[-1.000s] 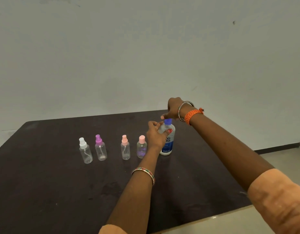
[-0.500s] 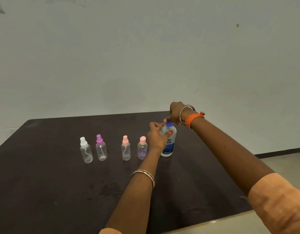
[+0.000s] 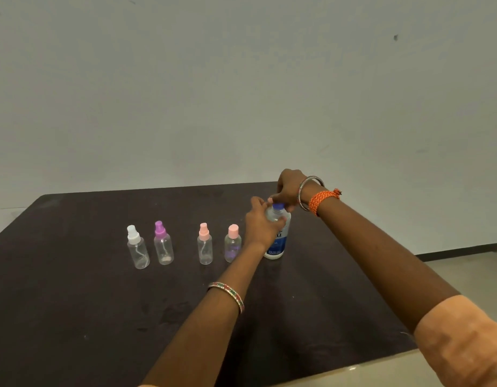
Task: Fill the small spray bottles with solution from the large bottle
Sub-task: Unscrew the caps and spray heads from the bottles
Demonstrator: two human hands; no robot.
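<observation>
On the dark tabletop (image 3: 74,317), toward its far right side, stands the large clear plastic bottle with a blue-and-white label (image 3: 279,241), upright, at the right end of a row of small bottles. Its blue cap (image 3: 278,206) is still on. The left hand (image 3: 262,227) wraps around the bottle's shoulder and upper body, fingers curled against the plastic, while the right hand (image 3: 289,191) comes over from above and pinches the cap between its fingertips.

The step in hand looks like unscrewing the cap. To do it well, the left hand should brace the body firmly against the table without squeezing, since the plastic may be soft and liquid could well up once the seal breaks; the right hand should turn the cap only, keeping the bottle vertical.

Just beside the left hand sits a small clear spray bottle with a pink cap (image 3: 232,244), faintly violet low down. Further left stand a second pink-topped clear spray bottle (image 3: 205,245), a purple-topped one (image 3: 163,244) and a white-topped one (image 3: 137,248), all upright, closed, apparently unfilled. The nearest one is close enough for the left wrist to knock over
</observation>
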